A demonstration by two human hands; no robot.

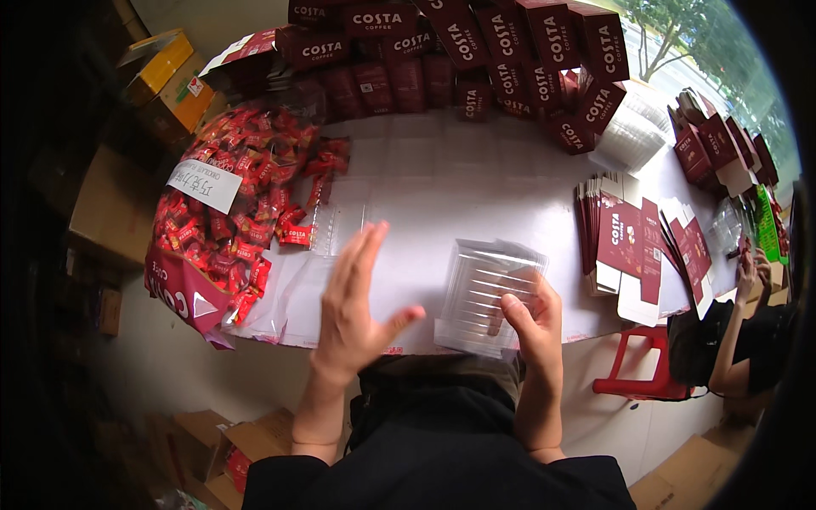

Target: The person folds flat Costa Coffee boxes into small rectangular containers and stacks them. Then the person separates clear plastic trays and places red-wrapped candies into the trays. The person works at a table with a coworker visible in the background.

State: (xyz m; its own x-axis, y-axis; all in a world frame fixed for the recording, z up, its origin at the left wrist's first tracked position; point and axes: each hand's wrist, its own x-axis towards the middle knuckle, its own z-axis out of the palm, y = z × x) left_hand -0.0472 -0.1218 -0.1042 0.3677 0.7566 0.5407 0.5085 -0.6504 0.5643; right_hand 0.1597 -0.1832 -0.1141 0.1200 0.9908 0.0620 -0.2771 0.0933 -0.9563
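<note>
My right hand (pixel 539 330) grips a clear plastic tray (pixel 472 297) by its right side, thumb on top, over the table's near edge. Ridges run across the tray, and it looks like several nested together, though I cannot tell for sure. To its left, my left hand (pixel 348 310) is raised with fingers stretched out and thumb apart, holding nothing. Beyond that hand, loose red wrapped candies (pixel 296 235) lie beside what looks like another clear tray (pixel 326 228). A large clear bag (pixel 204 185) full of the same candies slumps at the table's left.
Dark red boxes (pixel 382 47) are piled along the back of the white table (pixel 408 161). Flattened cartons (pixel 625 234) and stacked clear trays (pixel 633 132) stand at right. Another person's hands (pixel 751 272) work at far right, near a red stool (pixel 637 365). Cardboard boxes (pixel 115 204) flank the left.
</note>
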